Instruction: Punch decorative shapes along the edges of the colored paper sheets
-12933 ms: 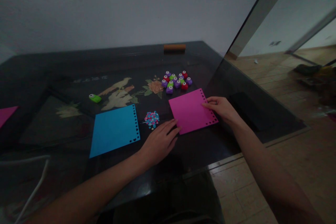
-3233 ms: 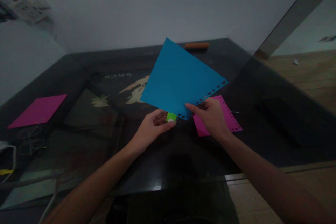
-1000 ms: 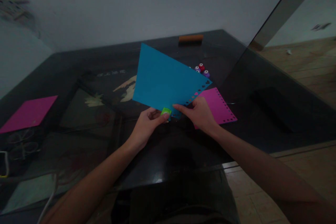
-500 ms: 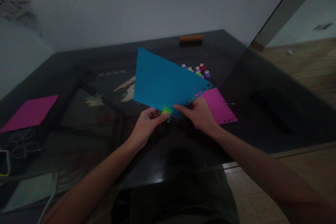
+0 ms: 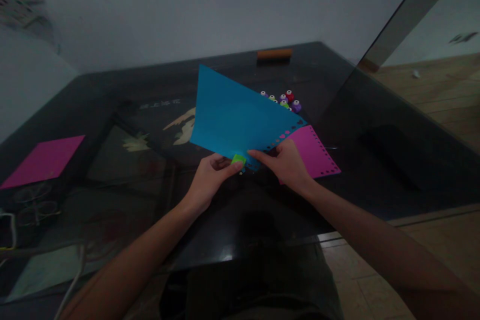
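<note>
A small green punch [image 5: 238,160] is pinched in the left hand [image 5: 210,180] on the near edge of a blue sheet [image 5: 236,117]. Just right of that grip, the sheet is held raised by the right hand [image 5: 287,165], above a pink sheet [image 5: 317,152].

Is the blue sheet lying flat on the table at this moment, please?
No, the blue sheet is lifted off the table between the left hand and right hand.
</note>
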{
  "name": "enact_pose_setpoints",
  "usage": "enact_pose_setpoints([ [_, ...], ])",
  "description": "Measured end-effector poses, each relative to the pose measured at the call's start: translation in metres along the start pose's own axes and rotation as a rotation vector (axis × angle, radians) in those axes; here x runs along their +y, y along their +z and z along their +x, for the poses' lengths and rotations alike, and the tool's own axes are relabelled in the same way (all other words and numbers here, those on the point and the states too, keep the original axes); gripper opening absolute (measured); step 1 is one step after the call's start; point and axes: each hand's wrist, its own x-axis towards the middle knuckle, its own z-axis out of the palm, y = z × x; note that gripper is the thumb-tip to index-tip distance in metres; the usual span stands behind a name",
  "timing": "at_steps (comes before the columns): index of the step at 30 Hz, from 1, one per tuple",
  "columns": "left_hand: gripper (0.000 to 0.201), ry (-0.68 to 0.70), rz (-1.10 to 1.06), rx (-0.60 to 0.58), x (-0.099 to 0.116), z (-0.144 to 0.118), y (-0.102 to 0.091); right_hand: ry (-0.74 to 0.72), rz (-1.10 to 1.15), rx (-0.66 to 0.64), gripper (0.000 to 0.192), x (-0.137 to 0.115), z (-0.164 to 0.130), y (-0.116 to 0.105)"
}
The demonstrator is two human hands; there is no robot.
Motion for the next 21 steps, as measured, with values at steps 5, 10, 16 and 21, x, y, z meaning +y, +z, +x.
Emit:
enact_pose_setpoints([
  [5,0.031,-0.013,-0.002,0.028,0.0023,-0.0007,0.0007,-0.001,-0.002,0.015,0.020,-0.0004,0.0003,-0.0006],
  [10,0.031,-0.019,-0.011,0.041,0.0048,-0.0007,0.0019,0.004,0.000,0.017,0.020,0.0009,0.0013,-0.0021],
  [16,0.031,-0.035,-0.009,0.030,0.0039,-0.0012,0.0022,0.027,0.018,0.010,0.020,-0.0017,0.0009,-0.0020],
  [21,0.033,-0.029,-0.011,0.020,0.0036,-0.0014,0.0021,0.032,0.033,0.006,0.018,-0.0025,0.0002,-0.0009],
])
